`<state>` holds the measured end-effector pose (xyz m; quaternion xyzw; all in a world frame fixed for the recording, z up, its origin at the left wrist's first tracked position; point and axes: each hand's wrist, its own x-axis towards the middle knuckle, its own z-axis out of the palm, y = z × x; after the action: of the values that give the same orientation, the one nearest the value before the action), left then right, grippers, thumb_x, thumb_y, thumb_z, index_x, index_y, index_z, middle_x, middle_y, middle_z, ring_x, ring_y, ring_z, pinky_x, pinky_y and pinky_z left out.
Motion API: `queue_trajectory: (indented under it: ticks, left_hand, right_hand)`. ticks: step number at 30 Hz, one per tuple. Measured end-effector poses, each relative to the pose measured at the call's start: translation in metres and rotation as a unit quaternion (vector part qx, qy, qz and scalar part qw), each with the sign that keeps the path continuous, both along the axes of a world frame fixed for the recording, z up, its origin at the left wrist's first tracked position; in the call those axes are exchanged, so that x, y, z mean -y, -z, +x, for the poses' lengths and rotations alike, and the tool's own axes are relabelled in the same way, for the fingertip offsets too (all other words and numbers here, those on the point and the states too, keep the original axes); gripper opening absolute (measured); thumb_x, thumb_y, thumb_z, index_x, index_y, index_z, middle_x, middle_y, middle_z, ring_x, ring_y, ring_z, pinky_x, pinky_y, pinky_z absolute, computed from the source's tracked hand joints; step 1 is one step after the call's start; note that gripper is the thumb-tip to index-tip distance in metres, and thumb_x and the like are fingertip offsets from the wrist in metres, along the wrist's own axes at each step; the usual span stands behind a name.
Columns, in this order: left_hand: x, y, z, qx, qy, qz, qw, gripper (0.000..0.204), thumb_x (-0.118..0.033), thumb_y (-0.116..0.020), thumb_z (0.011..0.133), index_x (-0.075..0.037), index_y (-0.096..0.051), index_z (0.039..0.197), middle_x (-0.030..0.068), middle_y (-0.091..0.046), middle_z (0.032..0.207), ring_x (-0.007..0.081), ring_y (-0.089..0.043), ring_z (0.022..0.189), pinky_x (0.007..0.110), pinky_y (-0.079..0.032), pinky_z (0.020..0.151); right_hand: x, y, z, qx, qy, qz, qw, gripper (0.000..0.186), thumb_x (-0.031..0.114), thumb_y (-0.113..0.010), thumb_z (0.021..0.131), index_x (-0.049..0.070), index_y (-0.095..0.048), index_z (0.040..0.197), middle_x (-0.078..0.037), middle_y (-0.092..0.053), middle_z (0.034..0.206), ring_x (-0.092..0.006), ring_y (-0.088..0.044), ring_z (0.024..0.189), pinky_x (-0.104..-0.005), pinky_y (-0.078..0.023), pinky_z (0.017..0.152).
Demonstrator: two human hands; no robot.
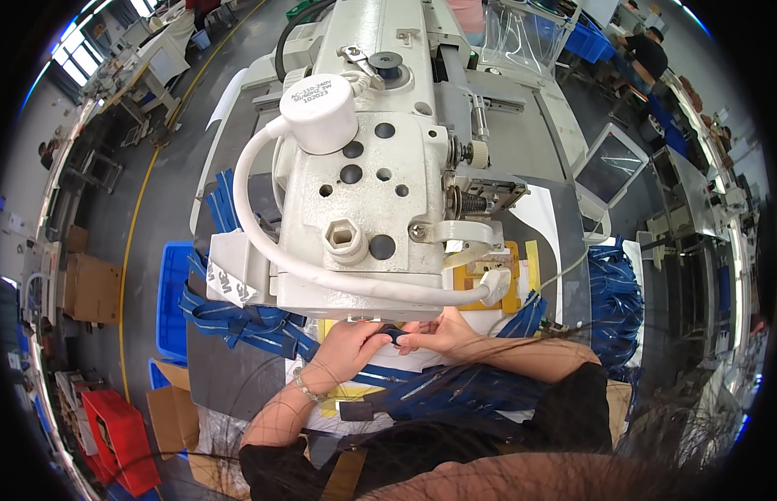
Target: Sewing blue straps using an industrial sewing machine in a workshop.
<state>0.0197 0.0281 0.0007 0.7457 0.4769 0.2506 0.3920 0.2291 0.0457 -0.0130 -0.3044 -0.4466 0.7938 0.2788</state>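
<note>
Both of my hands meet below the front of a large cream sewing machine [363, 209]. My left hand [352, 346] and my right hand [441, 334] pinch a small dark piece of fabric [394, 332] between them, its exact kind too small to tell. Part of the fingers is hidden under the machine head. Blue strips with a pale line along them [255, 321] lie bunched to the left of my left hand. More blue strips [463, 388] spread over the table edge just below my hands. A small dark flat piece [356, 411] lies near my body.
A yellow clamp plate [512, 280] sits right of the machine head. Many blue strips [615, 292] hang at the right, below a tilted screen [610, 165]. A blue bin [173, 301], a cardboard box [173, 409] and a red crate [121, 438] stand at the left. Other people work farther off.
</note>
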Motion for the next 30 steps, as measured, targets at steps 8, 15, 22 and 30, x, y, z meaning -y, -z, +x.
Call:
queue_trajectory:
  ticks: [8, 15, 22, 30]
  left_hand:
    - [0.0, 0.011, -0.003, 0.105, 0.014, -0.101, 0.989, 0.019, -0.02, -0.057, 0.088, -0.002, -0.062, 0.087, 0.0046, -0.05, 0.059, 0.007, -0.043, 0.057, 0.024, -0.038, 0.053]
    - [-0.002, 0.019, -0.004, 0.097, 0.039, -0.07, 0.992, 0.015, -0.017, -0.06, 0.086, -0.004, -0.064, 0.091, 0.0015, -0.053, 0.062, 0.0056, -0.044, 0.059, 0.022, -0.038, 0.055]
    - [-0.003, 0.012, 0.001, 0.073, 0.028, -0.067, 0.995, 0.025, -0.019, -0.061, 0.083, -0.003, -0.051, 0.067, 0.014, -0.047, 0.057, 0.0284, -0.048, 0.053, 0.034, -0.037, 0.052]
    - [-0.003, 0.012, 0.002, 0.056, 0.031, -0.016, 0.998, 0.027, -0.019, -0.062, 0.083, -0.003, -0.049, 0.065, 0.0137, -0.045, 0.056, 0.0286, -0.045, 0.05, 0.034, -0.037, 0.051]
  right_hand:
    - [-0.001, -0.003, 0.0, 0.02, -0.008, -0.009, 1.0, 0.006, 0.002, -0.06, 0.084, -0.003, -0.058, 0.086, -0.008, -0.064, 0.082, -0.0122, -0.063, 0.077, -0.024, -0.052, 0.071]
    - [-0.001, -0.001, 0.0, 0.02, -0.018, -0.01, 1.0, 0.005, 0.0, -0.06, 0.083, -0.004, -0.059, 0.086, -0.007, -0.064, 0.083, -0.0122, -0.063, 0.077, -0.0241, -0.052, 0.072]
    - [0.0, 0.002, -0.002, 0.005, -0.012, -0.003, 1.0, 0.006, 0.0, -0.06, 0.083, -0.004, -0.059, 0.087, -0.007, -0.064, 0.082, -0.0115, -0.062, 0.077, -0.024, -0.052, 0.073]
    - [0.0, 0.001, -0.002, 0.014, -0.001, 0.002, 1.0, 0.006, 0.001, -0.061, 0.083, -0.004, -0.058, 0.086, -0.007, -0.063, 0.081, -0.0118, -0.063, 0.076, -0.0237, -0.053, 0.072]
